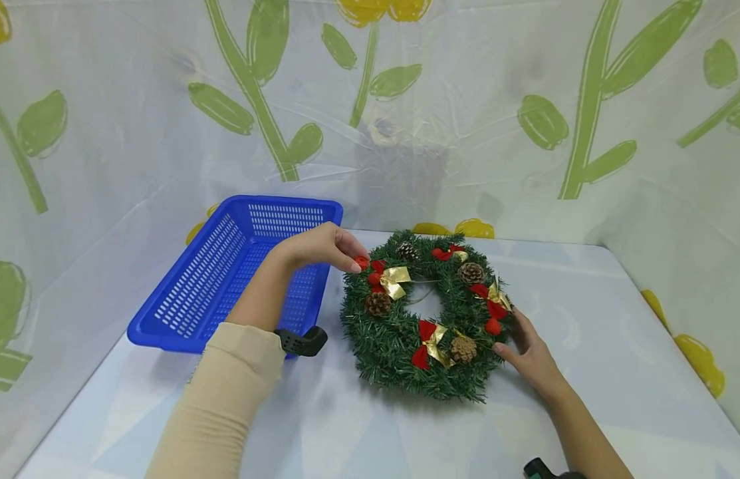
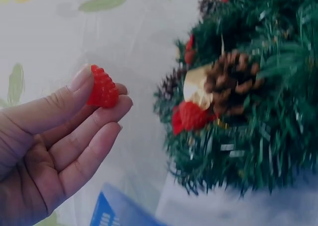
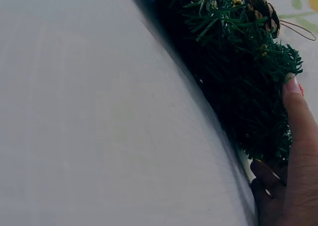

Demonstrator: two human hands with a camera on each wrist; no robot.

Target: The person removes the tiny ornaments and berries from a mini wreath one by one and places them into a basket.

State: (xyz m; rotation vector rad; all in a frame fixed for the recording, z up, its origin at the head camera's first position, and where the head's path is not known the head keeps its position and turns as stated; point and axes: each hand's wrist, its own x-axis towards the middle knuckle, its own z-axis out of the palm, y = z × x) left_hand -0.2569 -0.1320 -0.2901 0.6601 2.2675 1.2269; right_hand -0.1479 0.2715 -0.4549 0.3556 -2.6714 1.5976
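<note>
**Red berry pinched beside the wreath**

On the pale table [image 1: 585, 313], a green wreath [image 1: 393, 332] lies flat and serves as the landmark for everything else. It carries pine cones, gold ribbons and red bows around its ring. At the wreath's upper left edge, the left hand [image 1: 318, 247] pinches a small red berry [image 1: 361, 262] between thumb and forefinger; the left wrist view shows the berry [image 2: 103, 88] held clear of the needles, just beside the greenery, with the other fingers loosely curled under it. At the wreath's lower right edge, the right hand [image 1: 530, 356] rests against the outer rim, fingers fairly straight and touching the needles; the right wrist view shows a fingertip [image 3: 293, 89] pressed into the branches. To the left of the wreath, behind the left forearm, stands a blue slotted basket [image 1: 196, 279], near the wreath but not touching it. Behind the wreath hangs a backdrop printed with green stems and yellow flowers.
</note>
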